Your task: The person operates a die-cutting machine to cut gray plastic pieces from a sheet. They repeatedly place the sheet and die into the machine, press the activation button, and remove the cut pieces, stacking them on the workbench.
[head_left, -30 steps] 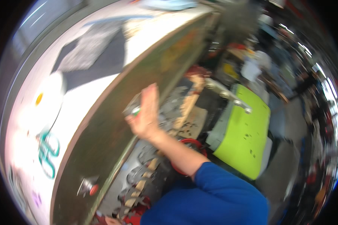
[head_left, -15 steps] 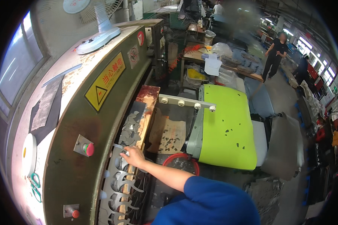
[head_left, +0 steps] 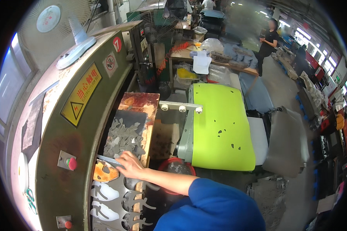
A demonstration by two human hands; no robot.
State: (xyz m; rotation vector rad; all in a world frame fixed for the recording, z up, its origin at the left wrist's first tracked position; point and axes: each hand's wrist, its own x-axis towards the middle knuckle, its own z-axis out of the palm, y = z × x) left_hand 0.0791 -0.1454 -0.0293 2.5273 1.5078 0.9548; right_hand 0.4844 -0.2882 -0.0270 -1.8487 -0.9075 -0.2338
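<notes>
My right hand (head_left: 130, 165) reaches in from the lower right over the press bed. Its fingers are closed on a flat pale blue-grey strip (head_left: 108, 159); I cannot make out just what tool it is. Beyond the strip, a pile of small grey cut pieces (head_left: 121, 138) lies on a dark sheet. On the near side of my hand is a grey sheet with curved cut-out openings (head_left: 117, 200). An orange and white stained patch (head_left: 106, 172) shows beside the strip. My left hand is out of view.
A green press beam (head_left: 81, 134) with red push buttons runs along the left. A roller bar (head_left: 181, 107) juts over a lime-green sheet stack (head_left: 219, 127). A red tub (head_left: 177, 165) stands under my forearm. Another person (head_left: 268, 44) stands in the far aisle.
My view has shifted, bringing more of the bed into sight. The grey pieces lie more spread out, and the stained patch is now uncovered. The other person has turned sideways.
</notes>
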